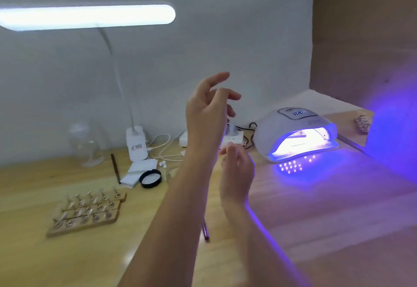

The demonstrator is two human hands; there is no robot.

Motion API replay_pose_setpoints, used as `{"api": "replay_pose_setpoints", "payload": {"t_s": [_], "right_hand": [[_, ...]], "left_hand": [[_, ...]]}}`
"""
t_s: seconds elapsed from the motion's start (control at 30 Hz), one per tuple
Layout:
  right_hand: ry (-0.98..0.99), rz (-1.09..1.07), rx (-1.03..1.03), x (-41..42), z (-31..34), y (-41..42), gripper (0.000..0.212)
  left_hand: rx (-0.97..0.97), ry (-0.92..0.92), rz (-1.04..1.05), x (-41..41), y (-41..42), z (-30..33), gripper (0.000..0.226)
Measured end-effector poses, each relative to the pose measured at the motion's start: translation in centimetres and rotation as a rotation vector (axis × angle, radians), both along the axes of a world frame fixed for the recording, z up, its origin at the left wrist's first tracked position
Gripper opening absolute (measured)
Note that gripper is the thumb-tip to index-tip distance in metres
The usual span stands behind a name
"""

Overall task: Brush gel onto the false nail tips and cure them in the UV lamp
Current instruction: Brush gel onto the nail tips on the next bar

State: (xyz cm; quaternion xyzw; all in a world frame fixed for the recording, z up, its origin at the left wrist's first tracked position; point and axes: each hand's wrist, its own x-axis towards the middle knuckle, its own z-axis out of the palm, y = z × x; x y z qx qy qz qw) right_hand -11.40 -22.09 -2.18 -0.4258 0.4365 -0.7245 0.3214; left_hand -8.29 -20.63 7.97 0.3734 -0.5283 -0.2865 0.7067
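two hands are raised over the middle of the desk [67, 264]. the left hand [207, 115] is lifted high, its fingers [220, 78] spread and relaxed, gripping nothing. the right hand [237, 174] sits lower and just right of the left forearm, its fingers loosely curled; i cannot tell whether they pinch anything.

one uv lamp [295, 133] stands toward the back right of the desk, lit, throwing violet light across the right side and onto the brown panel [361, 38] at the right edge. inside its mouth one wooden strip [297, 136] is visible, too bright to make out the tips on it. the lamp is well apart from both hands, to their right.

near the left front, three wooden strips [88, 212] lie side by side, touching, each with a row of about five small stands carrying nail tips. they are well apart from the fingers, to the left of the left forearm.

behind them lie one black round lid [150, 178], one white pad [138, 172], one dark stick [115, 168] and a few small white pieces [163, 163]. one desk light [85, 17] glows above, its base [136, 143] at the back edge, beside one clear glass item [86, 142] and white cables [162, 149]. one thin tool [205, 232] lies under the forearms.

open room lies along the front edge and in front of the lamp.
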Motion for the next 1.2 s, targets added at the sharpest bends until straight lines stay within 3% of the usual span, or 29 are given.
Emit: {"api": "replay_pose_setpoints", "payload": {"t_s": [0.17, 0.3, 0.43, 0.6, 0.7, 0.83, 1.0, 1.2], "right_hand": [[0.255, 0.019, -0.034, 0.9, -1.4, -0.1, 0.037], [0.512, 0.069, -0.047, 1.5, -2.4, 0.3, 0.04], [0.866, 0.09, 0.07, 1.7, -2.7, 0.4, 0.029], [1.135, 0.05, 0.238, 2.1, -2.7, 0.6, 0.028], [1.306, 0.08, 0.243, 2.4, -2.3, 0.9, 0.025], [1.478, 0.152, 0.229, 2.6, -1.6, 1.1, 0.021], [1.438, 0.319, 0.267, 2.2, -1.5, 0.7, 0.011], [0.895, 0.444, 0.254, 0.8, -1.1, -0.1, 0.015]], "left_hand": [[-0.09, -0.285, 0.279, 8.1, 2.8, -1.9, 0.034], [-0.009, -0.482, 0.491, 15.7, 5.3, -5.7, 0.03], [0.146, -0.681, 0.726, 22.2, 7.7, -9.3, 0.03], [0.56, -0.471, 0.812, 26.9, 9.6, -13.0, 0.045], [0.628, -0.357, 0.728, 27.5, 9.6, -13.2, 0.051], [0.745, -0.438, 0.569, 27.9, 9.9, -13.3, 0.062], [0.789, -0.407, 0.37, 28.9, 10.6, -12.5, 0.061], [0.733, -0.485, 0.311, 29.3, 11.0, -12.6, 0.039]]}}
